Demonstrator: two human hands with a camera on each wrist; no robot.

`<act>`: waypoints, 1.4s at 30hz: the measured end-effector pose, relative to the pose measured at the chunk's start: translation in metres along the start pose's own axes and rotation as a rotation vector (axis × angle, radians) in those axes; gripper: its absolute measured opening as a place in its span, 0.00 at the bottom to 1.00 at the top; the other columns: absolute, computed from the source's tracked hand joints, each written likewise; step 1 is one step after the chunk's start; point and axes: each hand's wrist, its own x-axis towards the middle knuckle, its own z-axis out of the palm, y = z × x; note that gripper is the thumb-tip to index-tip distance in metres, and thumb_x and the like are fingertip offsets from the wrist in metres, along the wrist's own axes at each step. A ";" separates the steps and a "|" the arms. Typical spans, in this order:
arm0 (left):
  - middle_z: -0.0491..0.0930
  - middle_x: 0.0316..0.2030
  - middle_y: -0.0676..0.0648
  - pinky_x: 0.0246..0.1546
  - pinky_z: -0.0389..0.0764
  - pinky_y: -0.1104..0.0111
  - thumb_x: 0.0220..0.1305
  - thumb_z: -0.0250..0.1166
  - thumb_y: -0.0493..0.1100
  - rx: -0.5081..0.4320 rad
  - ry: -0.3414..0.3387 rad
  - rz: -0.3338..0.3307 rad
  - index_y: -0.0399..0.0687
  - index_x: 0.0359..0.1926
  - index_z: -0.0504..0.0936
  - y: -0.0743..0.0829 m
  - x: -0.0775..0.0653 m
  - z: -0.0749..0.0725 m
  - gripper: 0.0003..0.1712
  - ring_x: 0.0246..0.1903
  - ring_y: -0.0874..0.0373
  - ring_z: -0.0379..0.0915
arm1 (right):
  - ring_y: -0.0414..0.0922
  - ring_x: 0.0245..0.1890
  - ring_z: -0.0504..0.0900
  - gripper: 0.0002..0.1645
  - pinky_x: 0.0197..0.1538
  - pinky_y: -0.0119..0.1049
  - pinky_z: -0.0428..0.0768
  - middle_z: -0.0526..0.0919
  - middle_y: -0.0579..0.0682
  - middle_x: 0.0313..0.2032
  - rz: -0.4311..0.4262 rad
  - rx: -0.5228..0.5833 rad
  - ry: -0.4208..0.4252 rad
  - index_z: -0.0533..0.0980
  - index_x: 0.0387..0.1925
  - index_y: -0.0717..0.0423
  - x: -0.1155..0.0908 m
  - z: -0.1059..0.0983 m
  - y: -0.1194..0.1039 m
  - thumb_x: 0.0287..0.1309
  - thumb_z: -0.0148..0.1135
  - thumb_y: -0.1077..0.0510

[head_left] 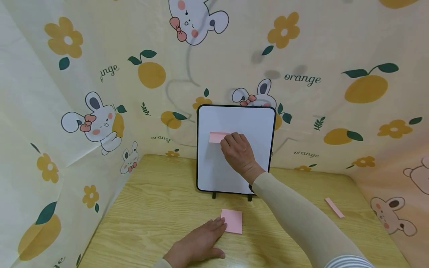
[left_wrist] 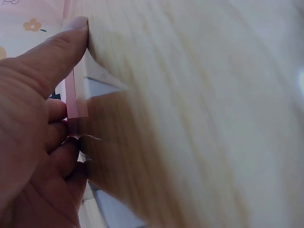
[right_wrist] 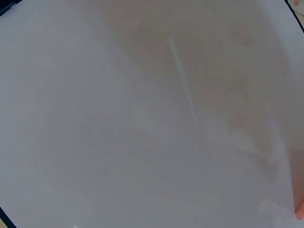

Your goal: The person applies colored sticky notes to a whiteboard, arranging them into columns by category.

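Observation:
A whiteboard (head_left: pixel 214 167) with a black frame stands upright on small black feet. My right hand (head_left: pixel 238 152) is at its upper middle, fingers curled at the right end of a pink sticky note (head_left: pixel 216 137). The note lies against the board, and the hand hides its right end. In the right wrist view the white surface (right_wrist: pixel 118 118) fills most of the picture, with only a fingertip at the lower right edge. On the table, my left hand (head_left: pixel 201 242) rests with extended fingers touching the left edge of a square pink sticky-note pad (head_left: pixel 232 221).
A narrow pink paper strip (head_left: pixel 334 207) lies on the wood-grain table (head_left: pixel 161 186) at the right. Behind and beside the table hangs a cream cloth (head_left: pixel 234 63) printed with oranges, flowers and rabbits.

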 end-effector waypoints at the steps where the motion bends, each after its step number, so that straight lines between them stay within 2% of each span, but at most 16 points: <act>1: 0.59 0.82 0.45 0.80 0.62 0.61 0.70 0.65 0.67 -0.006 -0.004 -0.005 0.45 0.81 0.64 0.000 0.000 0.000 0.49 0.81 0.54 0.54 | 0.53 0.40 0.83 0.13 0.41 0.43 0.83 0.81 0.54 0.34 0.002 0.002 -0.007 0.73 0.28 0.58 0.000 0.000 0.000 0.68 0.66 0.62; 15: 0.59 0.82 0.47 0.80 0.63 0.61 0.70 0.65 0.67 -0.030 -0.025 -0.003 0.47 0.81 0.64 -0.002 -0.001 -0.001 0.48 0.82 0.55 0.53 | 0.53 0.43 0.83 0.10 0.44 0.44 0.84 0.82 0.54 0.37 0.023 0.012 -0.068 0.74 0.32 0.59 -0.004 0.003 -0.001 0.70 0.66 0.60; 20: 0.59 0.82 0.48 0.80 0.63 0.62 0.70 0.65 0.68 -0.025 -0.028 -0.003 0.48 0.81 0.64 -0.003 0.001 0.000 0.49 0.82 0.55 0.53 | 0.53 0.45 0.84 0.09 0.48 0.45 0.84 0.83 0.54 0.39 0.033 0.001 -0.108 0.77 0.37 0.59 -0.005 0.004 -0.002 0.68 0.67 0.57; 25: 0.60 0.81 0.48 0.80 0.64 0.62 0.69 0.65 0.68 -0.010 -0.025 -0.004 0.47 0.80 0.65 -0.003 0.001 0.000 0.49 0.82 0.55 0.54 | 0.53 0.51 0.83 0.19 0.55 0.47 0.84 0.85 0.55 0.48 0.046 -0.021 -0.183 0.78 0.46 0.59 -0.008 0.006 -0.003 0.69 0.68 0.47; 29: 0.61 0.81 0.48 0.79 0.64 0.62 0.69 0.65 0.68 0.013 -0.032 -0.010 0.47 0.80 0.65 0.000 0.001 -0.003 0.49 0.81 0.54 0.54 | 0.55 0.62 0.78 0.31 0.65 0.51 0.78 0.82 0.57 0.61 0.068 -0.021 -0.303 0.77 0.60 0.61 -0.013 0.005 -0.007 0.73 0.62 0.40; 32: 0.64 0.79 0.48 0.78 0.66 0.60 0.69 0.64 0.69 0.050 -0.031 -0.018 0.48 0.79 0.68 0.002 0.003 -0.008 0.47 0.81 0.53 0.57 | 0.55 0.73 0.71 0.38 0.75 0.55 0.71 0.75 0.58 0.72 0.088 -0.020 -0.411 0.71 0.72 0.61 -0.017 0.003 -0.011 0.76 0.57 0.38; 37: 0.76 0.71 0.49 0.76 0.71 0.58 0.72 0.62 0.68 0.139 0.040 0.004 0.50 0.70 0.80 0.003 0.008 -0.018 0.38 0.76 0.50 0.66 | 0.55 0.83 0.56 0.44 0.83 0.60 0.56 0.61 0.58 0.81 0.111 -0.014 -0.544 0.59 0.81 0.61 -0.023 -0.001 -0.018 0.79 0.51 0.37; 42: 0.86 0.57 0.54 0.70 0.76 0.63 0.77 0.61 0.60 0.184 0.139 0.069 0.53 0.51 0.88 0.003 0.017 -0.023 0.19 0.66 0.54 0.77 | 0.55 0.84 0.52 0.44 0.84 0.59 0.51 0.57 0.58 0.82 0.116 -0.017 -0.571 0.57 0.82 0.61 -0.026 -0.002 -0.020 0.80 0.50 0.38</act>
